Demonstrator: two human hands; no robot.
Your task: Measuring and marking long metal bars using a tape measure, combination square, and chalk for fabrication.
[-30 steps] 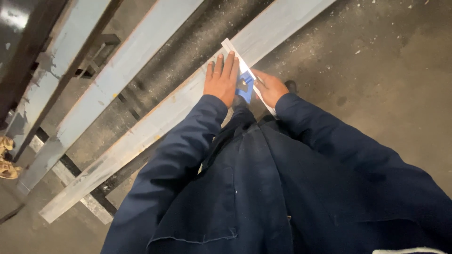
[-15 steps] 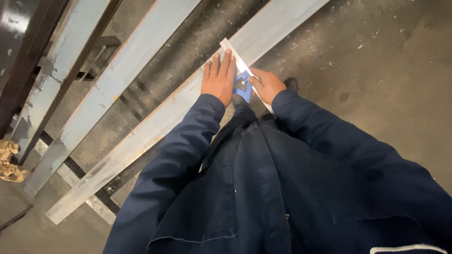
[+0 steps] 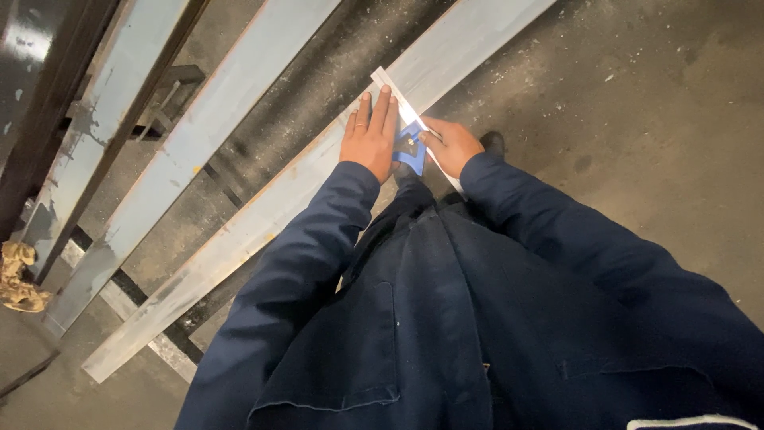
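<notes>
Pressing flat, the left hand (image 3: 370, 139) is pinning the square (image 3: 410, 127) on the bar (image 3: 263, 215); the right hand (image 3: 451, 147) is pinching a marker, best kept tight against the blade.

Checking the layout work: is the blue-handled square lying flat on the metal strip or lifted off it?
Flat. The square rests across the metal strip, with the left hand spread beside it and the right hand at its handle.

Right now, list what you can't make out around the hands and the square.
- Head view: the blue stock of the square is mostly covered by the left hand and right hand.
- Whatever the right hand's fingertips pinch is too small to tell.
- The near edge of the steel bar is hidden by the jacket sleeve.
- The bar's far end is cut off by the frame's top.
</notes>
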